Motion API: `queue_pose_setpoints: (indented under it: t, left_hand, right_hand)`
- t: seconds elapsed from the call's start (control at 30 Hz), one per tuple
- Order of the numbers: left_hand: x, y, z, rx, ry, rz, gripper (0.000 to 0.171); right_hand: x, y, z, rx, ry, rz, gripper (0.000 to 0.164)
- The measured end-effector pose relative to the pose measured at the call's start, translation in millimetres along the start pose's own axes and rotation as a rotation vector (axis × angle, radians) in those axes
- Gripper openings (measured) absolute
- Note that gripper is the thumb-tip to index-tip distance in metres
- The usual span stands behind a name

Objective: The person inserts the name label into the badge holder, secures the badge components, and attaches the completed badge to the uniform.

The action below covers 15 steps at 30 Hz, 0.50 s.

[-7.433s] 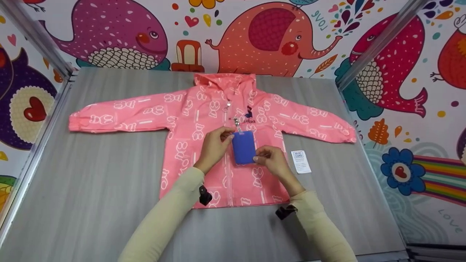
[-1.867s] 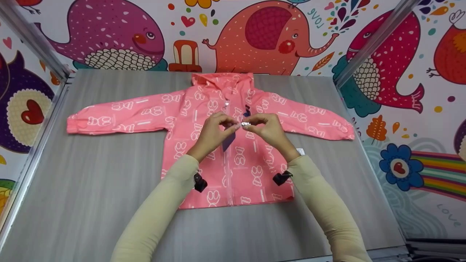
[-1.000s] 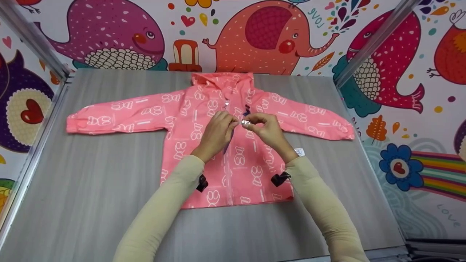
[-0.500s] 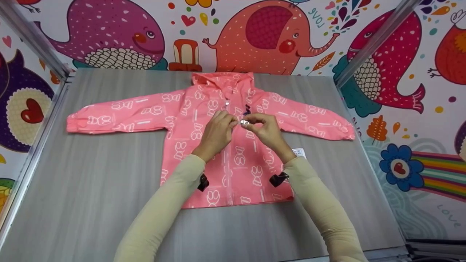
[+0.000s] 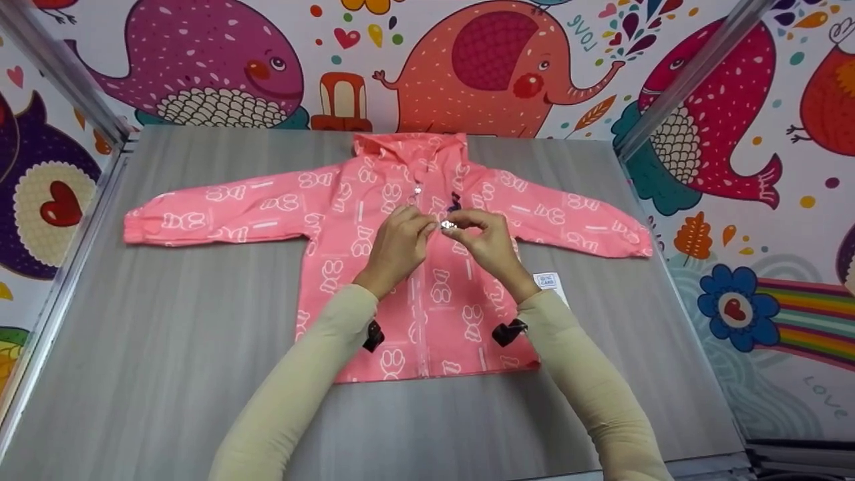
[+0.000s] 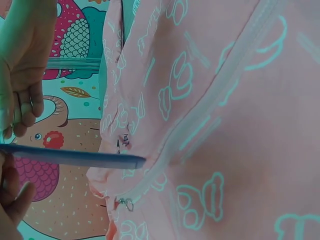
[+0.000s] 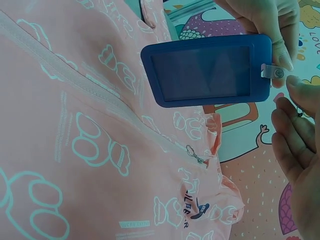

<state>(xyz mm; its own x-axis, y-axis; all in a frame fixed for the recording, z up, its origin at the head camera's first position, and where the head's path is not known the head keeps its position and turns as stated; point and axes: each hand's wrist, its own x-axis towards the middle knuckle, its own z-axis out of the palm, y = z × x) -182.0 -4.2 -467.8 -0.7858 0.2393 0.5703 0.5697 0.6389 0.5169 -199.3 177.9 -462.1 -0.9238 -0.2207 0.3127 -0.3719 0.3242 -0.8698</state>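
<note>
A blue badge holder (image 7: 200, 75) with a dark see-through window is held up over a pink hooded jacket (image 5: 441, 294). My left hand (image 5: 397, 244) pinches the holder at its top end, by a short clear strap (image 7: 275, 72) with a metal snap. Close beside it, my right hand (image 5: 491, 240) pinches a shiny metal clip (image 5: 448, 225) between thumb and forefinger. In the left wrist view the holder (image 6: 75, 156) appears edge-on between both hands; in the head view my left hand hides it. The jacket lies front up, sleeves spread, zipped.
A small white printed card (image 5: 548, 282) lies right of the jacket, partly behind my right forearm. The grey table (image 5: 187, 321) is bordered by metal-framed walls with cartoon animals. A zipper pull (image 5: 417, 191) and dark print mark the jacket's chest.
From lying blue side up with a hand at each side, the badge holder has been lifted and turned; my hands came together at its strap and clip. In the last second they barely move.
</note>
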Motion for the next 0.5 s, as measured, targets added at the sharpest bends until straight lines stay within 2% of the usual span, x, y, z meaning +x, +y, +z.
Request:
queue_pose_setpoints:
  t: [0.2,0.37,0.5]
  left_hand:
    - [0.1,0.5,0.7,-0.006,0.020,0.021,0.016]
    - [-0.7,0.5,0.8,-0.039,0.018,0.015,0.016]
    - [-0.3,-0.6,-1.3,-0.079,-0.017,-0.004,0.019]
  right_hand:
    - [-3.7,-23.7,-1.9,0.026,-0.007,-0.037,0.016]
    - [-4.9,-23.7,-3.0,0.065,-0.010,-0.047,0.015]
    - [-4.4,-21.9,-4.3,0.083,-0.015,-0.023,0.017]
